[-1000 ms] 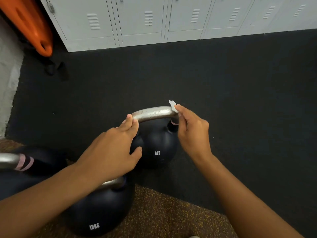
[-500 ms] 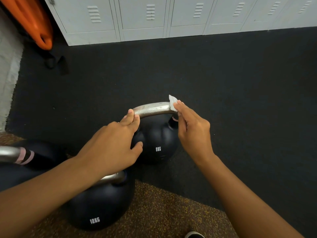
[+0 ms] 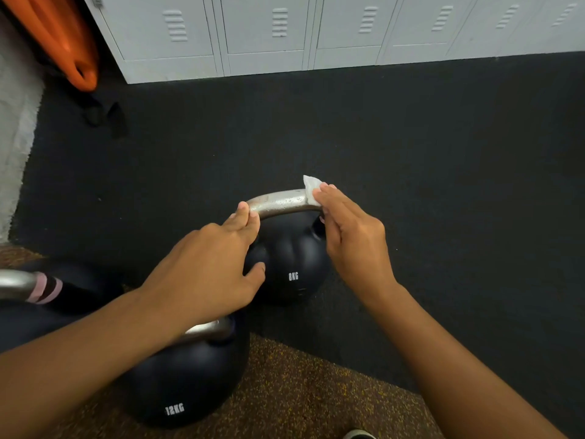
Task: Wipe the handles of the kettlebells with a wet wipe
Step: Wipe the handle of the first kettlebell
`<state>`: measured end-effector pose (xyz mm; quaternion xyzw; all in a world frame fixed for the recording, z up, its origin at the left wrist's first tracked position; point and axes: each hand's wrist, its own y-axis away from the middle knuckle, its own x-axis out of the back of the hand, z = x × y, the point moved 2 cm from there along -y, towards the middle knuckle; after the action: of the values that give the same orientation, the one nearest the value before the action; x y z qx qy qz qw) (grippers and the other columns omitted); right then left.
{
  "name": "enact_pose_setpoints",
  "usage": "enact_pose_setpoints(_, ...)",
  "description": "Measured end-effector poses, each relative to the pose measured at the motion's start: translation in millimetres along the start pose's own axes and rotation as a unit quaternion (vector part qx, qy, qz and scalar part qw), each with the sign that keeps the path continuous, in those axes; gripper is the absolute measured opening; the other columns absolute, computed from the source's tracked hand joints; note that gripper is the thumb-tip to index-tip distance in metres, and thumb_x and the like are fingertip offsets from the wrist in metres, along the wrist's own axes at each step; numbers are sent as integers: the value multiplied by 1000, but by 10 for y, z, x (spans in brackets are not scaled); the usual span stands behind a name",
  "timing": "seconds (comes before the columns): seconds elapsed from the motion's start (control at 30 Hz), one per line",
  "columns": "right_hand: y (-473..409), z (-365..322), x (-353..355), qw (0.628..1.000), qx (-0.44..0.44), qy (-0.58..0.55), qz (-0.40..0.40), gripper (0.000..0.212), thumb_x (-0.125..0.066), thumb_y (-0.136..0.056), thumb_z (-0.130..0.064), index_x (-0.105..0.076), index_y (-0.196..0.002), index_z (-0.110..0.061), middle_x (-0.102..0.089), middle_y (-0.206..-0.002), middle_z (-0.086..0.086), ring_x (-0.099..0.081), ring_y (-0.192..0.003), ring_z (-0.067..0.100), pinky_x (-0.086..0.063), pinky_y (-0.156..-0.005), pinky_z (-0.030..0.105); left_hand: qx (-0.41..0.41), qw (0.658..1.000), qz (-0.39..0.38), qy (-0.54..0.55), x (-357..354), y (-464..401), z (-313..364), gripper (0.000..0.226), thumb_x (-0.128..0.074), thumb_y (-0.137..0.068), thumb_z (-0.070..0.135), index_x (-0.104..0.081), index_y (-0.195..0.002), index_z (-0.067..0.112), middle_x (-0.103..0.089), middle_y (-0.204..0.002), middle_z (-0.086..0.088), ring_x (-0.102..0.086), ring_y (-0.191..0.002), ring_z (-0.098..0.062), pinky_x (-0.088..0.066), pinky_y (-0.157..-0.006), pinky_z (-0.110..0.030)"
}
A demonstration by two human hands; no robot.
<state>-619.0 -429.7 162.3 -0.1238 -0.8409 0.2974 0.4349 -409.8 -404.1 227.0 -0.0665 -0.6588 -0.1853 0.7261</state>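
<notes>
**8KG handle wipe in progress, right end**

Right hand (image 3: 351, 236) pinches a small white wet wipe (image 3: 311, 188) against the right end of the bare steel handle (image 3: 281, 202) of the round black 8KG kettlebell (image 3: 292, 267), which sits on the black rubber floor mat (image 3: 443, 185). Fingers are together and clamped on the wipe, with a corner of it sticking up above the bar.

Left hand (image 3: 205, 274) steadies the bell: fingers (image 3: 245, 217) laid straight over the left end of the handle, thumb against the body, not wrapped round.

Progress, my read: the handle shows wet droplets along the middle, so the top looks partly covered. The left end under the fingers, the underside and the uprights likely remain.

The black 12KG kettlebell (image 3: 180, 384) is close by at lower left, its steel handle mostly hidden under the left forearm. A third bell with pink bands on its handle (image 3: 41, 288) sits at the far left edge. Can't tell if either is wiped.

Grey metal lockers (image 3: 285, 33) along the back.
</notes>
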Motion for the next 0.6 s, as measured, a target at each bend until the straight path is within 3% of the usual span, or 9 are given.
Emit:
enact_pose_setpoints(0.2, 4, 79, 12, 999, -42, -16, -8, 33, -58, -95, 4, -70, -125, -4, -69, -130, 15, -67, -122, 26, -60, -94, 42, 5, 1000, -1, -4, -2, -16, 0, 81, -46, -95, 59, -13, -162, 28, -2, -171, 6, -53, -135, -20, -45, -106, -34)
enact_pose_setpoints(0.37, -172, -10, 4, 999, -22, -14, -27, 29, -57, -95, 5, -72, -117, -5, -73, -121, 10, -73, -105, 30, -64, -75, 46, -1, 1000, 7, -4, -10, -15, -6, 80, -46, -95, 59, -15, -161, 28, -5, -171, 5, -56, -131, -19, -47, -102, -33)
enact_pose_setpoints(0.6, -39, -58, 44, 1000, 18, 5, -9, 30, -58, -95, 0, -73, -121, -6, -69, -131, 10, -63, -127, 22, -58, -97, 36, -8, 1000, 17, 19, -14, -15, -46, 81, -51, -93, 58, -20, -161, 27, -10, -170, 6, -56, -132, -21, -49, -102, -34)
